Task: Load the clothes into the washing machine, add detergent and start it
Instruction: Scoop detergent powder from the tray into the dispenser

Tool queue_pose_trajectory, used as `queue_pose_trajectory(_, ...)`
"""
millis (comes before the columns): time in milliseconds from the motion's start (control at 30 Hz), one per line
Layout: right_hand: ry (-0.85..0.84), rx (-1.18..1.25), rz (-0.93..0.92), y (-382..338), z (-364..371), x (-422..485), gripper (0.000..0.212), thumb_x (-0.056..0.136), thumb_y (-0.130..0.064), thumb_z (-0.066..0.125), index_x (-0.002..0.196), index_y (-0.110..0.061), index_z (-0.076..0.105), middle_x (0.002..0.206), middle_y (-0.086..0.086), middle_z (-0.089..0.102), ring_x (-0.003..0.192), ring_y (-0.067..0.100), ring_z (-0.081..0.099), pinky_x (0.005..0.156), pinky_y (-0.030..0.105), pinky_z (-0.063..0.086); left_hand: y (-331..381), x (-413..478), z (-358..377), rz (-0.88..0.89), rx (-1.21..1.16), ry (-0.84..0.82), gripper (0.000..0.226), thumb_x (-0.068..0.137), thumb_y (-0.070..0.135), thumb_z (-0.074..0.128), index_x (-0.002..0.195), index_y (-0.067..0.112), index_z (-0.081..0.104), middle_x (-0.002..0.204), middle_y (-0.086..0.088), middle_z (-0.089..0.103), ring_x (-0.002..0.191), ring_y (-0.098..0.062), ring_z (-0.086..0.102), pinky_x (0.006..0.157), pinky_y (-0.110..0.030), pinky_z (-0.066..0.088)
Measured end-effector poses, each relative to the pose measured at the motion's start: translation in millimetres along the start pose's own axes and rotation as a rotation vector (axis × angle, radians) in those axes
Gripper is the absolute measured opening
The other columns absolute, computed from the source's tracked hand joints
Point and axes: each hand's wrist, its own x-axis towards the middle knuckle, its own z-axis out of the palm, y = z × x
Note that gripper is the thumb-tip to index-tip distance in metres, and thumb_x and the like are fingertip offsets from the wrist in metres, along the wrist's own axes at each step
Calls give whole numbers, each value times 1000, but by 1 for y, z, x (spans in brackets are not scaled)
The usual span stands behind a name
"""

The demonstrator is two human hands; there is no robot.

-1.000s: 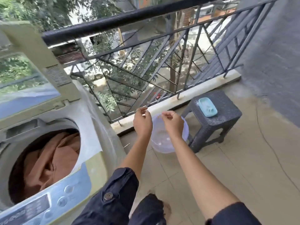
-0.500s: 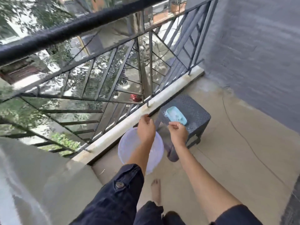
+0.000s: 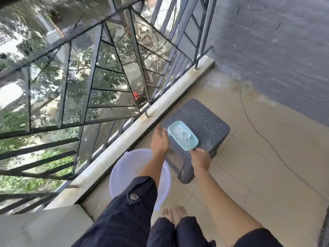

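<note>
A light blue detergent box point(image 3: 179, 131) with white powder and a small white scoop point(image 3: 187, 137) in it sits on a dark grey woven stool point(image 3: 206, 118). My left hand point(image 3: 159, 139) is at the box's left edge, fingers apart and extended. My right hand point(image 3: 200, 157) is at the box's near right corner, fingers reaching toward it; whether they touch is unclear. Neither hand holds anything. The washing machine and the clothes are out of view.
A white plastic basin point(image 3: 124, 168) stands on the tiled floor below my left arm, beside the stool. A black metal railing point(image 3: 114, 90) on a concrete curb point(image 3: 160, 107) runs along the left. A grey wall point(image 3: 276, 50) closes the right side. My bare feet point(image 3: 174, 213) are below.
The view has swung right and down, away from the washing machine. Both hands have moved from above the basin out to the detergent box on the stool.
</note>
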Motion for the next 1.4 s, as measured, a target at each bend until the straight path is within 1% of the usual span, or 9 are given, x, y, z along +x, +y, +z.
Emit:
queue_pose_trajectory(167, -23, -70, 58, 20, 31, 50, 38, 86, -20, 61, 114, 7, 60, 119, 23, 62, 110, 38, 57, 92, 42, 46, -30, 55, 42, -41, 77, -69, 48, 100, 30, 36, 143, 8, 38, 148, -12, 42, 137, -27, 38, 114, -40, 28)
queue_pose_trajectory(267, -66, -117, 45, 28, 41, 76, 34, 88, -18, 58, 113, 6, 61, 116, 21, 65, 108, 35, 58, 85, 35, 43, -38, 91, 60, -76, 152, -101, 49, 98, 37, 37, 134, 4, 46, 137, -18, 52, 127, -34, 48, 106, -44, 38)
queue_pose_trajectory(433, -53, -72, 64, 36, 56, 105, 31, 88, -18, 57, 110, 3, 63, 110, 20, 67, 103, 34, 61, 72, 28, 36, -34, 119, 74, -115, 247, -206, 56, 101, 40, 31, 142, 3, 36, 147, -17, 40, 135, -34, 39, 111, -41, 32)
queue_pose_trajectory(533, -29, -38, 106, 36, 59, 111, 30, 86, -12, 57, 111, 4, 62, 111, 22, 66, 102, 36, 60, 70, 27, 35, -35, 122, 76, -106, 294, -233, 44, 101, 29, 31, 131, 1, 48, 133, -18, 54, 123, -35, 50, 97, -36, 40)
queue_pose_trajectory(633, -12, 5, 143, 30, 55, 108, 34, 85, -6, 56, 118, 2, 60, 116, 20, 63, 106, 35, 59, 72, 25, 36, -35, 115, 72, -113, 284, -197, 35, 99, 20, 35, 118, 0, 56, 118, -19, 62, 110, -35, 57, 87, -35, 44)
queue_pose_trajectory(967, 24, 49, 73, -15, 5, 59, 32, 87, 0, 49, 115, -1, 65, 115, 16, 67, 106, 34, 62, 83, 32, 51, 16, 52, 24, -131, 210, -99, 35, 98, 17, 35, 125, 7, 55, 124, -12, 60, 113, -31, 56, 86, -32, 42)
queue_pose_trajectory(1100, 42, 105, 57, -37, -17, 27, 33, 83, -1, 49, 110, -5, 68, 108, 16, 70, 93, 34, 67, 79, 46, 58, 42, 24, -9, -137, 122, -40, 35, 98, 25, 38, 115, -2, 52, 118, -21, 60, 110, -36, 55, 87, -37, 43)
queue_pose_trajectory(1267, 46, 160, -11, -71, -48, -28, 33, 85, -1, 48, 111, -8, 67, 106, 12, 71, 83, 27, 64, 76, 42, 56, 74, -19, -54, -178, 1, 4, 19, 99, 24, 37, 102, 7, 46, 103, -13, 51, 97, -28, 49, 76, -26, 28)
queue_pose_trajectory(1400, 44, 133, -93, -90, -69, -70, 31, 88, 0, 46, 112, -5, 66, 110, 12, 69, 98, 32, 66, 75, 36, 55, 93, -55, -82, -197, -115, 78, 38, 100, 23, 32, 122, -4, 49, 127, -22, 53, 118, -35, 49, 84, -28, 34)
